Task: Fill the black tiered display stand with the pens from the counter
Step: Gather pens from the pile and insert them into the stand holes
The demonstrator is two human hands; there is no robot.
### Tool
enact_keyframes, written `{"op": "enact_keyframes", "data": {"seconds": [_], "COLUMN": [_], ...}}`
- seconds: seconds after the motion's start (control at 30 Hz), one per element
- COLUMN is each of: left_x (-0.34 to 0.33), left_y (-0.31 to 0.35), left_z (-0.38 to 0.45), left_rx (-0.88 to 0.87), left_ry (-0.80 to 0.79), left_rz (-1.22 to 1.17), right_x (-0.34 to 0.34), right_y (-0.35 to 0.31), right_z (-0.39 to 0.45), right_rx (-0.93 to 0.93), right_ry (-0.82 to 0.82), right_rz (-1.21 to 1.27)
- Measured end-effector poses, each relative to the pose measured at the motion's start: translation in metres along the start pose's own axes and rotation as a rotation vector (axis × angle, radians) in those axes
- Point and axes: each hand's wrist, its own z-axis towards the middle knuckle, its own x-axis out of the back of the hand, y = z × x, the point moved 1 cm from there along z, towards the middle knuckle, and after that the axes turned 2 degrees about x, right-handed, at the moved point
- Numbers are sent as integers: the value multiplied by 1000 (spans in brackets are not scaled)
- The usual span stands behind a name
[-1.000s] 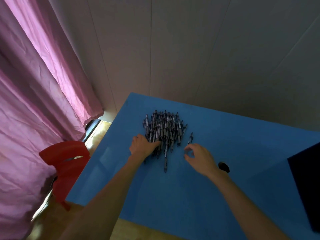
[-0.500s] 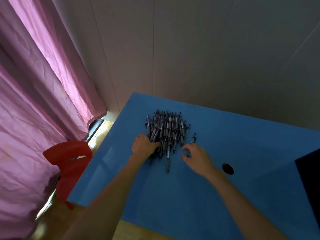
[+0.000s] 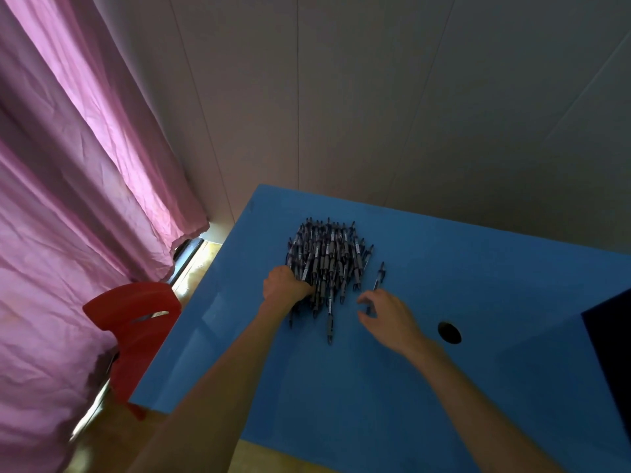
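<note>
A heap of dark pens lies on the blue counter, their tips pointing toward me. My left hand grips a bunch of pens at the heap's near left side, fingers curled in among them. A single pen lies apart to the right of the heap. My right hand has its thumb and forefinger curled round that pen's near end. A black shape at the right edge is cut off by the frame, so I cannot tell whether it is the display stand.
A round hole pierces the counter just right of my right hand. A red chair stands off the counter's left edge, with a pink curtain behind it. A grey panelled wall runs along the far edge.
Both hands stay where they were, the left at the heap and the right at the lone pen. Only the view sways slightly.
</note>
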Motion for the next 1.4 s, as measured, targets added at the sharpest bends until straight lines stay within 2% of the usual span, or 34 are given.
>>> {"op": "enact_keyframes", "data": {"seconds": [0.13, 0.33, 0.63, 0.8, 0.9, 1.03, 1.23, 1.4], "left_x": [-3, -2, 1, -4, -4, 4, 23, 12], "left_y": [-7, -15, -36, -58, -67, -62, -40, -42], "left_z": [0, -2, -3, -13, -21, -32, -27, -11], "left_rx": [-37, -39, -37, -83, -167, -273, -385, -402], "left_ry": [20, -60, -69, -70, -67, -80, 10, 59], "left_rz": [36, 79, 146, 18, -74, -355, -727, -777], "right_x": [-1, 0, -10, -13, -13, -10, -5, -7], "right_y": [2, 8, 3, -3, -6, -17, -44, -58], "right_z": [-2, -3, -1, -2, -3, -2, 9, 19], "right_rx": [-5, -22, -33, -34, -44, -34, 22, 56], "right_ry": [0, -3, -18, -21, 8, 88, 176, 247], "right_rz": [2, 9, 20, 21, 22, 21, -7, -42]}}
